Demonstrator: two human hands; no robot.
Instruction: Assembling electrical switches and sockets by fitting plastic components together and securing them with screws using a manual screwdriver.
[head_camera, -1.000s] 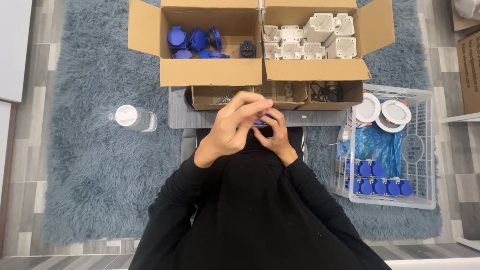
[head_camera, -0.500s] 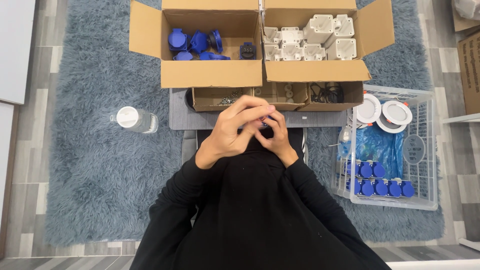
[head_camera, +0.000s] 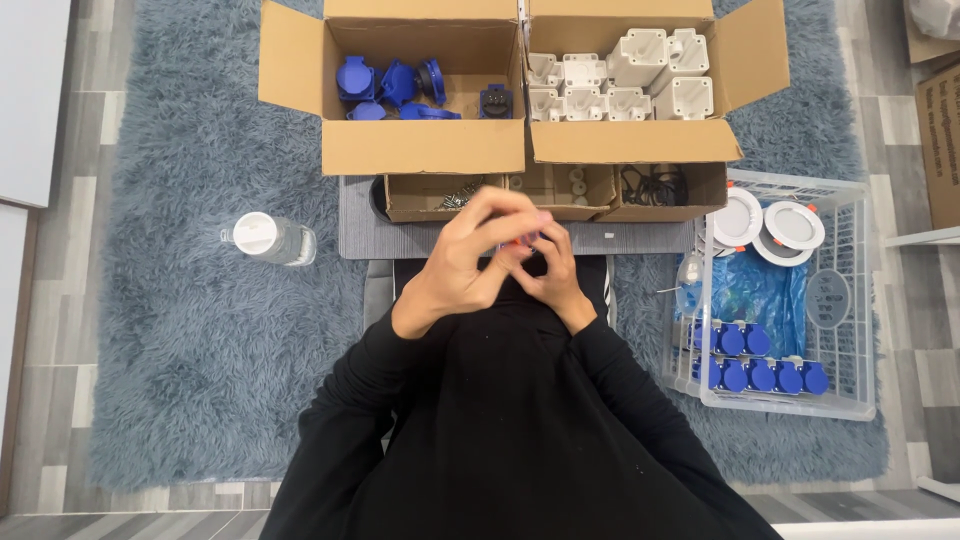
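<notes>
Both hands meet in the middle of the frame, just below the row of small trays. The left hand curls over the top, fingers pressed together around a small piece of which only a red-orange and blue sliver shows between the fingertips. The right hand pinches the same piece from below.

Judging from how little of the piece is exposed, it could slip out of so tight a grip and drop into the dark lap or the shaggy blue rug, where something that small would be hard to find. The open screw tray sits just above the knuckles, so a stray nudge could spill it.

Compared with a second ago, the hands have barely shifted; the left fingers have closed a little further over the piece. The box of blue parts, the box of white housings, the bottle and the wire basket lie unchanged.
</notes>
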